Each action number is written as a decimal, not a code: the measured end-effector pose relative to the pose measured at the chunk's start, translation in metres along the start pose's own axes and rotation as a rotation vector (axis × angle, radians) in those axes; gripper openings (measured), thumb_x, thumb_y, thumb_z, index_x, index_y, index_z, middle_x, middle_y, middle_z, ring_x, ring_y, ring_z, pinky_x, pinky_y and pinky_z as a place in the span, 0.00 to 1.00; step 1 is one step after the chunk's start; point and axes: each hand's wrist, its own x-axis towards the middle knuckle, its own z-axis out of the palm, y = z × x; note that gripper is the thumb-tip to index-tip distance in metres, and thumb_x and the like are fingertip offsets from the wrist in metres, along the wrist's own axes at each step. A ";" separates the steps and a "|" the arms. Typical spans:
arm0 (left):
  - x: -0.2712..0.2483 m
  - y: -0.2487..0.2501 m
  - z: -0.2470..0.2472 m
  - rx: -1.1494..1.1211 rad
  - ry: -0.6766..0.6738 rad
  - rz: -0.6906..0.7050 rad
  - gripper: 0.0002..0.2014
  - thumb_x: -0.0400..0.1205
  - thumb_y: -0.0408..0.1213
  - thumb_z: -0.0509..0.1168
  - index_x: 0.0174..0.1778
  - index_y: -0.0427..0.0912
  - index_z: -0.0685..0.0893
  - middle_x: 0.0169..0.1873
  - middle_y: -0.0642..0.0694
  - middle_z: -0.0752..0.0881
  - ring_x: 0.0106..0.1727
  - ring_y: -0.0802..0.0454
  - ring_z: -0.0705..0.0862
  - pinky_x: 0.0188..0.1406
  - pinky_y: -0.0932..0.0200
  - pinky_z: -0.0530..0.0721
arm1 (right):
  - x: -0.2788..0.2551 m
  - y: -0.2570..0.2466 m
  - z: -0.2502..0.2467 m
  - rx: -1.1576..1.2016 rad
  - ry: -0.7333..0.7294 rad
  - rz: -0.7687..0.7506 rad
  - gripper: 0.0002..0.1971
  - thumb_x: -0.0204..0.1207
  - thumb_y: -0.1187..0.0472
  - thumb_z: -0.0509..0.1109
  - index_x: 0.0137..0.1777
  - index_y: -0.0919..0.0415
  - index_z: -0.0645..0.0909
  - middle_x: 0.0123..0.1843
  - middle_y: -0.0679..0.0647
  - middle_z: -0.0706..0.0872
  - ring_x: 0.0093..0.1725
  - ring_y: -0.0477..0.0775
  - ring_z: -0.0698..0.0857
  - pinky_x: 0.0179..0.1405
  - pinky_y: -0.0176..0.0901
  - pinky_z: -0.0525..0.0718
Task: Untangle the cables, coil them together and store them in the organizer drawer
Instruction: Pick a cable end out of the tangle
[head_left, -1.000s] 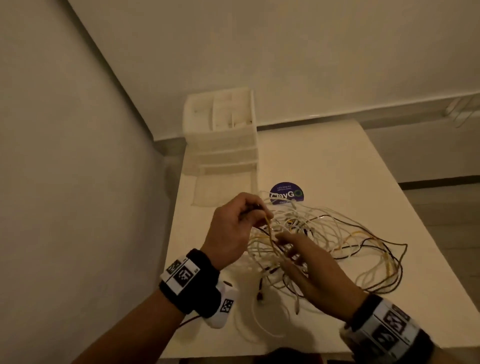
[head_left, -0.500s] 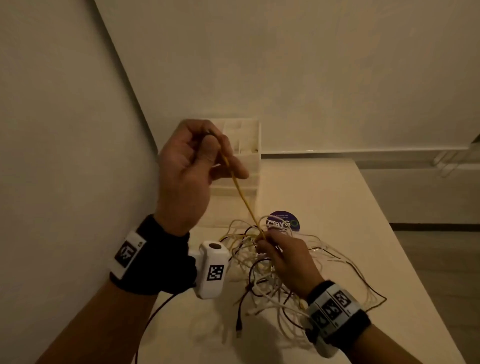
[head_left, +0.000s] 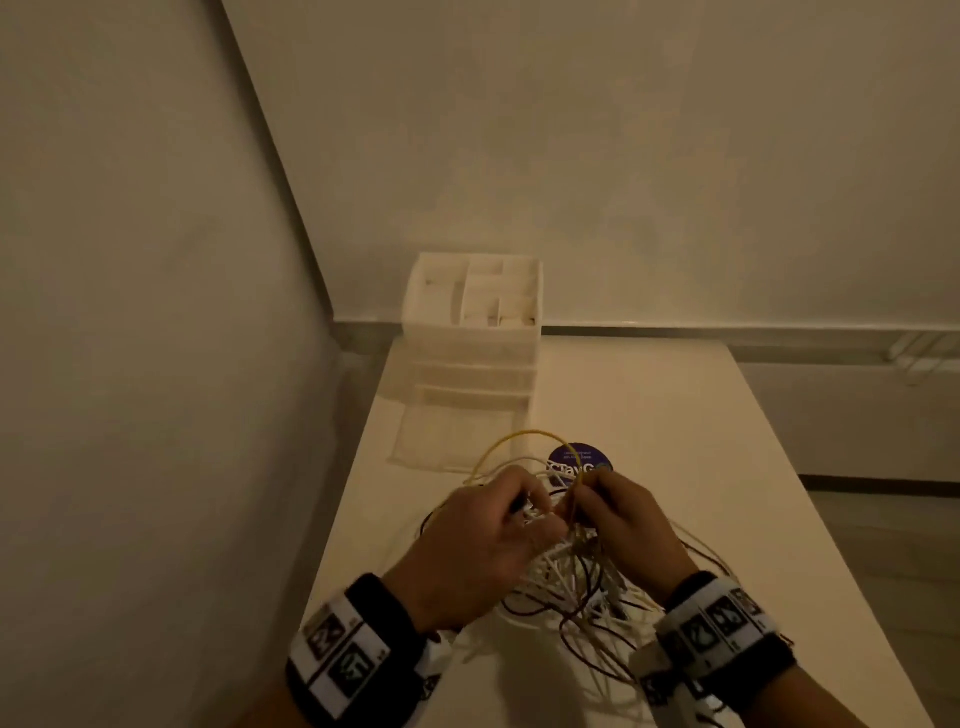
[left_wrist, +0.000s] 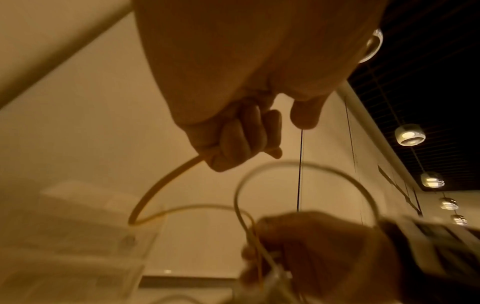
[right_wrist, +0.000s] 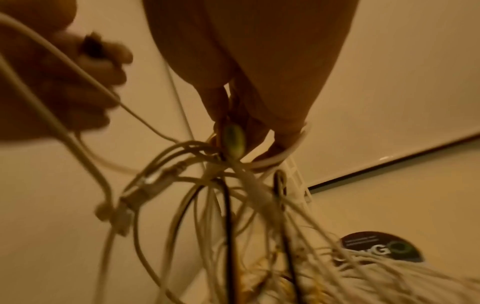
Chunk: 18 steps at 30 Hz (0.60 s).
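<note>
A tangle of white, yellow and dark cables (head_left: 576, 587) lies on the white table (head_left: 675, 415), lifted in the middle by both hands. My left hand (head_left: 511, 512) grips a yellow cable (left_wrist: 166, 185) in its curled fingers; the cable arches in a loop (head_left: 524, 439) over to my right hand (head_left: 592, 499). My right hand pinches a bunch of cables (right_wrist: 233, 156) at a knot, with strands hanging below it. The white organizer (head_left: 475, 332) stands at the table's far left, its bottom drawer (head_left: 452, 436) pulled out.
A round purple sticker (head_left: 579, 462) lies on the table just beyond my hands. A wall (head_left: 156, 364) runs close along the table's left side. The table's right edge (head_left: 810, 493) drops to the floor.
My left hand has come down from its raised position to meet my right hand over the tangle. The yellow cable, stretched taut before, now bows into a slack loop.
</note>
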 end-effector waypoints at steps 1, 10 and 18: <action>-0.002 -0.002 0.006 0.046 0.012 -0.005 0.08 0.82 0.52 0.66 0.46 0.52 0.78 0.24 0.55 0.71 0.24 0.57 0.66 0.27 0.57 0.66 | 0.001 -0.009 -0.003 0.095 0.030 0.014 0.10 0.84 0.66 0.61 0.43 0.65 0.80 0.39 0.58 0.90 0.41 0.56 0.88 0.48 0.54 0.86; 0.034 0.019 -0.017 0.151 0.145 0.131 0.09 0.81 0.44 0.69 0.54 0.55 0.78 0.20 0.54 0.70 0.21 0.56 0.66 0.24 0.62 0.65 | 0.028 -0.080 -0.066 -0.173 0.053 -0.339 0.04 0.82 0.67 0.64 0.50 0.60 0.80 0.38 0.50 0.87 0.39 0.46 0.87 0.39 0.36 0.85; 0.089 0.055 -0.026 0.646 0.152 0.230 0.21 0.86 0.50 0.58 0.75 0.52 0.70 0.33 0.55 0.78 0.35 0.50 0.81 0.32 0.55 0.77 | 0.025 -0.086 -0.066 0.044 -0.059 -0.331 0.04 0.84 0.67 0.61 0.48 0.65 0.76 0.35 0.55 0.83 0.33 0.59 0.85 0.36 0.48 0.89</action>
